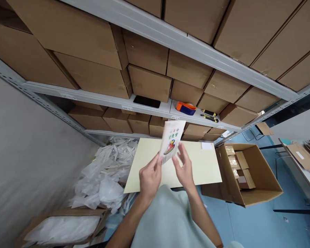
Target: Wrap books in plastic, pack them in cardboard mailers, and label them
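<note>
Over the pale yellow tabletop (pixel 201 168), my left hand (pixel 150 175) grips a slim white printed box (pixel 172 139) by its lower left corner, thumb and fingers pressed together. The box stands tilted, with green characters and a colourful round picture on its front. Whether it is a box or a thick booklet is hard to tell. My right hand (pixel 184 167) is beside the lower right edge with its fingers apart, close to the box; contact is unclear. A small white slip of paper (pixel 206 145) lies at the tabletop's far right.
Shelves packed with brown cartons (pixel 150 82) rise ahead. On one shelf lie a black phone (pixel 146 101), an orange and blue tape dispenser (pixel 186 108) and yellow-black cutters (pixel 209 115). A large open carton (pixel 263 172) holding small boxes stands right; plastic bags (pixel 108 175) pile up left.
</note>
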The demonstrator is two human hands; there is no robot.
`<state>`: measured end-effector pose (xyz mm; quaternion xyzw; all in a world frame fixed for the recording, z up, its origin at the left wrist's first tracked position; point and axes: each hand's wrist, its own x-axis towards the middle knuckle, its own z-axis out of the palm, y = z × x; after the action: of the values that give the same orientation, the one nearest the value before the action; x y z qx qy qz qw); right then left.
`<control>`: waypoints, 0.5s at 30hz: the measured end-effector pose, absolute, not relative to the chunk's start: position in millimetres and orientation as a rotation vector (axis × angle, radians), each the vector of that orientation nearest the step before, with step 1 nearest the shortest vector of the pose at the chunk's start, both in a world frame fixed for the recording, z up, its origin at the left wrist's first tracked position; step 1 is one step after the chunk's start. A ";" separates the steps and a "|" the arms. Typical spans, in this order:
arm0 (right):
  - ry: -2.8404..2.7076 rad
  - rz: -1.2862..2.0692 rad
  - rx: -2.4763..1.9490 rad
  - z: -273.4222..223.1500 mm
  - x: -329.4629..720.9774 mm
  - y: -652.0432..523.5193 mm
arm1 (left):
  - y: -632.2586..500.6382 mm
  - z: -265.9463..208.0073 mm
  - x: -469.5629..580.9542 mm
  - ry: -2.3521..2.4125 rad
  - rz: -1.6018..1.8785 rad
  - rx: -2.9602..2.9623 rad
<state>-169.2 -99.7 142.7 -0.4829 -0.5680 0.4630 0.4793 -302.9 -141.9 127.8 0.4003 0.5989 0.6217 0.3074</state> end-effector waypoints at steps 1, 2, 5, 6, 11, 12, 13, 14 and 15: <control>-1.400 1.180 -1.155 141.4 -172.9 -103.1 | -143.0 125.2 -296.8 1.560 1.638 1.174; -1.393 1.210 -1.155 140.3 -175.2 -104.9 | -143.8 122.9 -290.4 1.508 1.617 1.288; -1.279 1.176 -1.267 137.9 -170.8 -99.1 | -142.9 119.2 -277.8 1.349 1.504 1.496; -1.242 1.166 -1.294 137.5 -165.7 -94.5 | -141.3 118.7 -277.5 1.313 1.461 1.506; -1.196 1.307 -1.286 140.3 -132.1 -78.5 | -128.7 115.3 -304.3 1.369 1.435 1.210; -1.186 1.364 -1.268 141.8 -127.6 -78.5 | -126.9 114.5 -312.2 1.401 1.461 1.089; -1.177 1.418 -1.243 143.2 -124.5 -79.0 | -125.6 113.9 -319.6 1.394 1.462 0.972; -1.174 1.463 -1.213 144.6 -123.0 -79.9 | -125.0 113.6 -326.1 1.344 1.429 0.875; -1.177 1.502 -1.180 145.7 -122.8 -80.6 | -125.0 113.7 -331.3 1.268 1.373 0.801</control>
<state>-122.8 -80.6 145.7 -0.4739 -0.4727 0.6030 0.4340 -331.3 -125.0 113.7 0.3351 0.5303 0.5741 0.5262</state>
